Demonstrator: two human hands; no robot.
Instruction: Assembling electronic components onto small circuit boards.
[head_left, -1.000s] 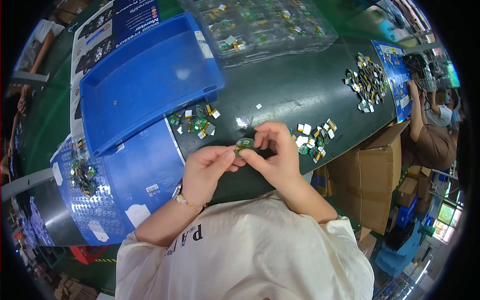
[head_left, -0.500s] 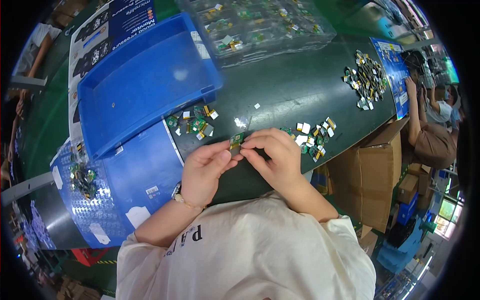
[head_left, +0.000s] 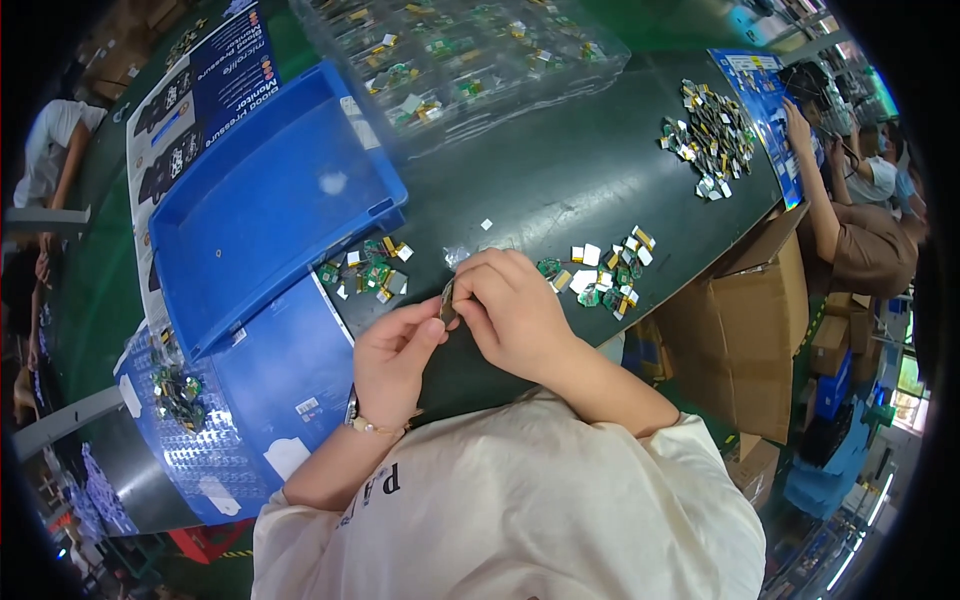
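Observation:
Between both hands, in front of my chest, a small circuit board (head_left: 447, 300) is held nearly edge-on. My left hand (head_left: 392, 358) pinches its lower part between thumb and fingers. The fingers of my right hand (head_left: 505, 308) are closed on its upper right side and hide part of it. Just beyond the left hand lies a small pile of green circuit boards (head_left: 372, 270) with silver and yellow-taped pieces. A second loose pile of boards (head_left: 605, 270) spreads to the right of my right hand.
An open blue bin (head_left: 270, 210) stands at the left on printed cardboard. Clear plastic trays (head_left: 470, 60) with boards sit at the back. A large pile of parts (head_left: 710, 135) lies far right, near a cardboard box (head_left: 735, 335) and a co-worker's arm (head_left: 815, 180).
The board has turned from showing its green face to nearly edge-on. My right hand has closed over its upper part. The whole view has shifted a little.

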